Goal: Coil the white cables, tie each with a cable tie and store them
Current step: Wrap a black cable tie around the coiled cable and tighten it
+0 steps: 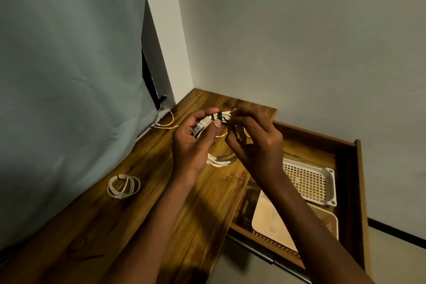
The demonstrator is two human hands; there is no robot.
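Above the wooden table (129,233) I hold a coiled white cable (220,160) with a clear plug at one end. My left hand (193,145) grips the coil near the plug, thumb pressed beside a black cable tie (219,116) wrapped round the strands. My right hand (253,140) pinches the tie's other side, fingers curled over the coil. A second white cable coil (123,185), bound with a black tie, lies flat on the table to the left. Another loose white cable (164,122) lies at the far edge by the curtain.
An open wooden drawer (355,191) at the right holds a white perforated basket (309,181) and a beige basket (276,226) with a flat light item in it. Loose black cable ties (78,249) lie near the table's front. A pale curtain (69,76) hangs on the left.
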